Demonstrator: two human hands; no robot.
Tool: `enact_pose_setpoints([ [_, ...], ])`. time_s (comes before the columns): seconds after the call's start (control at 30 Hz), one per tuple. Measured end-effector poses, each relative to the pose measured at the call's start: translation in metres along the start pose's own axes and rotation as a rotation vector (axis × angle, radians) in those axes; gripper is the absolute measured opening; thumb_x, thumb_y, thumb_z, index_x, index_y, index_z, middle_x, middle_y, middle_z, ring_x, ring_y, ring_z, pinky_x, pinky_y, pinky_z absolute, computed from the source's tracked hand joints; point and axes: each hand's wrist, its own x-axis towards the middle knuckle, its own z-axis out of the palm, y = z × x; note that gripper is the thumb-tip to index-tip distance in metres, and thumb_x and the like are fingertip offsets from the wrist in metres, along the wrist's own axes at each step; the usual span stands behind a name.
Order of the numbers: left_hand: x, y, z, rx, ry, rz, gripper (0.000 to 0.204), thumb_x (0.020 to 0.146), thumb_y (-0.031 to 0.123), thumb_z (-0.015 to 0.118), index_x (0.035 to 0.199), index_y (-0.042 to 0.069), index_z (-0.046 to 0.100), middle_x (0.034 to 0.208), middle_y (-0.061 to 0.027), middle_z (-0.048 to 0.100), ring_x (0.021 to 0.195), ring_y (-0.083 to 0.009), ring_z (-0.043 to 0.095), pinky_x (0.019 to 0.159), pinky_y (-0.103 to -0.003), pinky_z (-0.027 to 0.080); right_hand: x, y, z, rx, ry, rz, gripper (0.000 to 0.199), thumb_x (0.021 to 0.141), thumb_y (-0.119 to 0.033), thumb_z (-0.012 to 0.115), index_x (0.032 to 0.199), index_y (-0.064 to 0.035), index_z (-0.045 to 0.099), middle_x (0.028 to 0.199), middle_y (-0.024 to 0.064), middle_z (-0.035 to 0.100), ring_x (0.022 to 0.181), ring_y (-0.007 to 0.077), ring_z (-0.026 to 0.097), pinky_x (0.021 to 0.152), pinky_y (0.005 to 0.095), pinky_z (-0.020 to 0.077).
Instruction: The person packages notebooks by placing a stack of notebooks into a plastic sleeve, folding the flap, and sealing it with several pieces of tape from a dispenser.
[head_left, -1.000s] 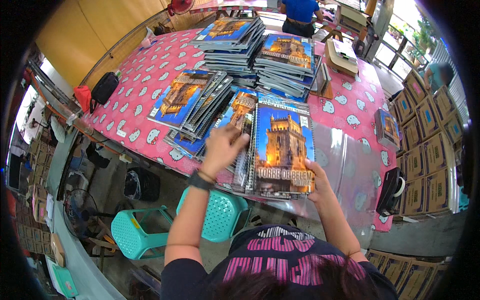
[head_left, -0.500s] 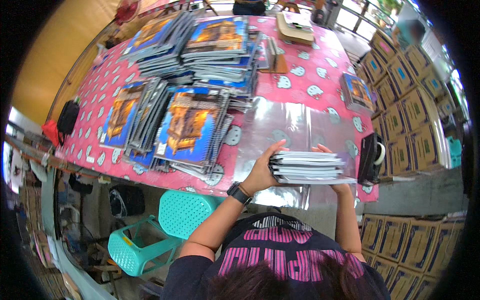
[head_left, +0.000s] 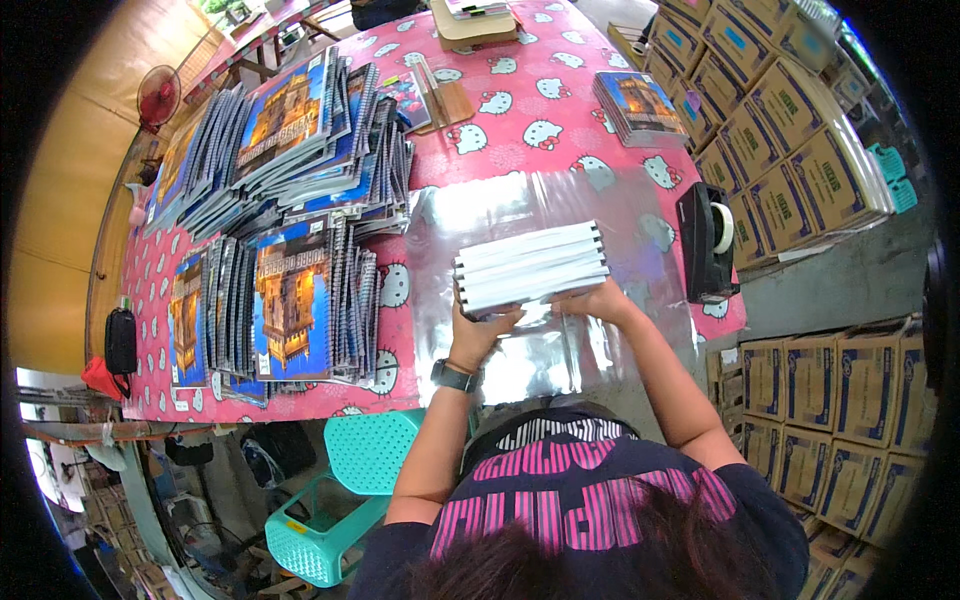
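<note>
Both hands are on a thick bundle of white-edged books (head_left: 530, 268), which sits in front of the person's chest, over a glossy sheet of clear plastic (head_left: 440, 215). Its white page edges face up toward the camera, with black bits of binding along the left and right ends. It is unclear whether the bundle rests on the sheet or is raised off it.

The left hand (head_left: 480, 335) grips the bundle's near left corner, its thumb reaching along the near side; its other fingers are largely hidden. The right hand (head_left: 592, 302) holds the near side toward the right corner, fingers bent against it; how far they go underneath cannot be told. The two hands are near each other but apart. A dark square-faced watch (head_left: 455, 376) is on the left wrist.

The plastic lies on a surface covered in pink cloth printed with white cat faces (head_left: 505, 150). To the left, spiral-bound books with blue covers picturing a lit stone tower form a nearer group (head_left: 292, 300) and a larger, leaning group behind it (head_left: 285, 120). Just right of the sheet stands a black tape dispenser (head_left: 700, 250) with a pale roll. Farther back on the right is a small stack of similar books (head_left: 640, 108). Brown cardboard boxes (head_left: 795, 140) are piled beyond the right edge, and two teal plastic stools (head_left: 375, 450) stand below the near left edge.
</note>
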Motion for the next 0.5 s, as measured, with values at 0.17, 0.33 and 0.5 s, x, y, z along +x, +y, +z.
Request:
enact_pose_setpoints([
  [0.17,-0.015,0.066,0.030,0.547,0.045,0.655,0.056,0.058,0.008,0.081,0.106,0.004,0.052,0.096,-0.0106,0.059,0.087,-0.0224,0.058,0.077,-0.032,0.048,-0.022,0.004,-0.047,-0.397,-0.173,-0.055,0.058,0.083,-0.028,0.064,0.130,0.0003,0.043,0.128,0.0151,0.052,0.115,0.0275,0.051,0.095,0.0376,0.0421],
  [0.33,-0.028,0.109,0.042,0.865,-0.202,1.067,0.055,0.062,0.007,0.072,0.115,0.011,0.057,0.123,-0.0102,0.051,0.117,-0.0269,0.047,0.110,-0.047,0.012,-0.066,-0.057,-0.028,1.232,-0.167,0.333,0.066,0.087,-0.044,0.055,0.130,0.0033,0.041,0.123,0.0183,0.054,0.106,0.0262,0.059,0.086,0.0387,0.0503],
  [0.5,-0.006,0.071,0.038,-0.219,-0.106,0.309,0.096,0.063,-0.003,0.073,0.143,0.005,0.020,0.141,-0.0153,0.030,0.127,-0.0240,0.036,0.108,-0.036,0.023,-0.060,-0.048,-0.034,0.744,0.068,-0.124,0.063,0.069,-0.010,0.068,0.125,0.0016,0.041,0.109,0.0115,0.059,0.096,0.0220,0.060,0.087,0.0342,0.0480],
])
